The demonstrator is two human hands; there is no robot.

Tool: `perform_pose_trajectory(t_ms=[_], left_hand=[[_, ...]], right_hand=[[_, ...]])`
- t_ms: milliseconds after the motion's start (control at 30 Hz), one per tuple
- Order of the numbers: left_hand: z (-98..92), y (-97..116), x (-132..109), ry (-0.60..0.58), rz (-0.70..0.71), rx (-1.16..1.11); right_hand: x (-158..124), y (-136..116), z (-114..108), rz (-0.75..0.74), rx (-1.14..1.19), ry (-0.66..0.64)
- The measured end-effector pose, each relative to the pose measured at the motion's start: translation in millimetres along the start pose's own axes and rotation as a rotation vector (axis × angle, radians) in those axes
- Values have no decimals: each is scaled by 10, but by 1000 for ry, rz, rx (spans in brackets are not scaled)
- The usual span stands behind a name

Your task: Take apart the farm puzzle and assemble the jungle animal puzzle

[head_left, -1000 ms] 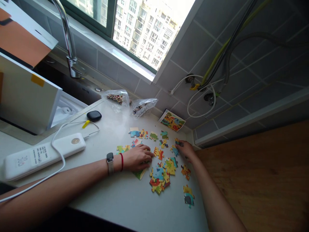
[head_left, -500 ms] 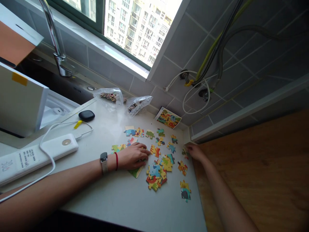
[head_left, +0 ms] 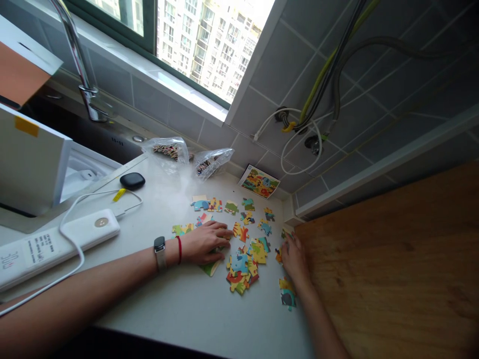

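Observation:
Colourful jigsaw puzzle pieces lie spread over the white countertop [head_left: 179,304]. My left hand [head_left: 208,242], palm down with fingers loosely stretched, rests on some of them and partly hides them. Right of it lies an orange-and-yellow piece [head_left: 241,232], with a heap of overlapping pieces [head_left: 241,264] just below. At the counter's right edge my right hand [head_left: 295,255] reaches over puzzle pieces, its fingers apart and pointing away from me. A piece [head_left: 286,233] shows at its fingertips, and another piece [head_left: 279,255] is half covered by it. Nearer me is a yellow-and-teal piece [head_left: 287,293].
A picture card [head_left: 259,181] leans against the tiled wall. Clear plastic bags [head_left: 168,152] with contents stand by the sink [head_left: 112,139]. A white power bank [head_left: 60,247] with a cable and a black oval case [head_left: 132,180] lie on the left. Wooden surface [head_left: 392,269] borders the right.
My right hand has moved toward me along the counter edge, now covering part of an orange piece that was uncovered. My left hand stays on the pieces. The view has shifted slightly.

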State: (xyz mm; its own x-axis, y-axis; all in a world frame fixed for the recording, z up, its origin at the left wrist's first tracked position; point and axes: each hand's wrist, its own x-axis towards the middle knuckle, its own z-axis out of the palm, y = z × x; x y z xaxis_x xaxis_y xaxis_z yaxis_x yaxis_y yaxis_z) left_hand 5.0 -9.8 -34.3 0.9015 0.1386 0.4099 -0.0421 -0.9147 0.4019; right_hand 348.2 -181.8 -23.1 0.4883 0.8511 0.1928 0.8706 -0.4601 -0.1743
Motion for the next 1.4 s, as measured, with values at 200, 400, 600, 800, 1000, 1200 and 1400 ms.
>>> perform_pose_trajectory(t_ms=[200,400,600,800,1000,1200,1400], left_hand=[[-25,217,22,-31,33,-16],[0,416,17,-104,104,-143],[56,379,5,-94,113,-202],[167,386,18,-66,93,-157],[148,393,37,-66,105,-191],[85,372,41,-76,114,-186],[-68,276,58,-6,46,-137]], right_hand=[[-913,-760,-131,-223,279,2],[-1279,-1193,-148,-364,186,-33],[-1212,-1202,-129,-406,262,32],[-1293,-1118,-110,-431,362,71],[-1428,-1088,-157,-408,458,125],[-1623,-845,-239,-312,406,203],[-1697,-520,-215,-159,273,171]])
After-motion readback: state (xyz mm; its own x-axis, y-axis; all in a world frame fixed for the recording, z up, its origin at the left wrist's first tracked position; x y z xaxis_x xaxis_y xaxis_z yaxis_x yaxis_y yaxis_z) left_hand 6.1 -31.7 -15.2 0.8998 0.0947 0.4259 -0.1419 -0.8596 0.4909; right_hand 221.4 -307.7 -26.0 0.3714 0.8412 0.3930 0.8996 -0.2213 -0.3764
